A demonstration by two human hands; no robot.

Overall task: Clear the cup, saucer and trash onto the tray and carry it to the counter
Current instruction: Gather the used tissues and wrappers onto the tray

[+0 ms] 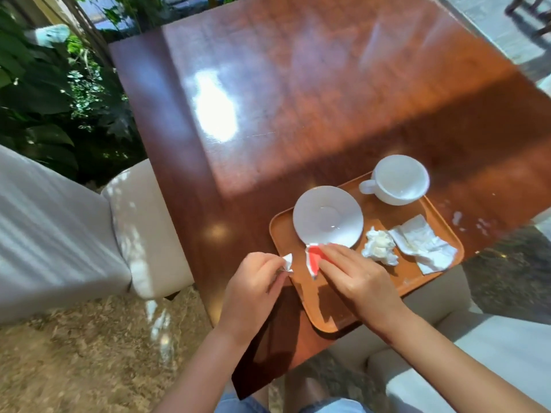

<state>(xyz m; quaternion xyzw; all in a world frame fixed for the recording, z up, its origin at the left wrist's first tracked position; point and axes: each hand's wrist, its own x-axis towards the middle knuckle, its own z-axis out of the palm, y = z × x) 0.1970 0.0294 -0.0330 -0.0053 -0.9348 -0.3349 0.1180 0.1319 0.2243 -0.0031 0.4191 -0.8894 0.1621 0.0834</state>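
An orange tray [325,308] lies at the near right corner of the wooden table. On it stand a white saucer [328,217] and, at its far end, an empty white cup [398,180]. A crumpled napkin [380,247] and a flattened paper wrapper [423,244] lie at the tray's right side. My right hand [354,275] holds a red and white packet [313,259] over the tray, just below the saucer. My left hand [253,289] pinches a small white paper scrap [287,262] beside the tray's left edge.
The glossy wooden table [298,99] stretches away ahead. A beige upholstered chair [89,234] stands at the left, another beige seat [477,353] at the near right. Green plants [44,99] fill the far left. The floor [74,368] below is speckled stone.
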